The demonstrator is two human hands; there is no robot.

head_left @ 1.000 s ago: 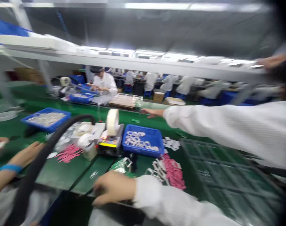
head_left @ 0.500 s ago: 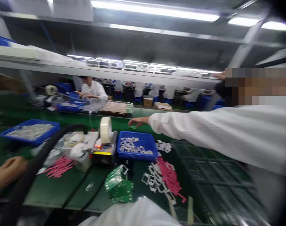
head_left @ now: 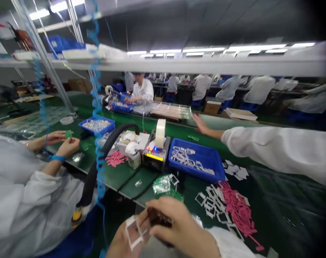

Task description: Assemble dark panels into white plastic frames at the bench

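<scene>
**Bench log: white frame at the left hand, dark piece at the right**

We record the left hand (head_left: 126, 234) low in the view, palm turned upward and fingers curled, with a thin white square frame (head_left: 134, 232) held against it. The right hand (head_left: 183, 224) lies just beside it, back uppermost, its fingers bent and closed on a small dark piece (head_left: 159, 218). The fingers and blur hide the piece, so we cannot name it. We cannot tell whether it touches the frame. A white sleeve (head_left: 227, 243) covers the right forearm.

Just ahead of the hands, green circuit boards (head_left: 163, 184) lie on the green bench (head_left: 117, 179). To their right are loose white frames (head_left: 210, 200) and pink strips (head_left: 239, 211). Farther along, a blue tray (head_left: 193, 173) holds more white frames. It stands beside a tape dispenser (head_left: 156, 154), which carries a wide roll of tape (head_left: 160, 133).

At left, a seated co-worker's hand (head_left: 67, 147), with a blue wristband (head_left: 57, 158) at the wrist, is raised with a small green board (head_left: 68, 134) pinched at the fingertips. From the right, another co-worker's white-sleeved arm (head_left: 276, 150) stretches across the bench. Its hand (head_left: 203, 126) is open with fingers spread, near a small green piece (head_left: 193, 138).
</scene>
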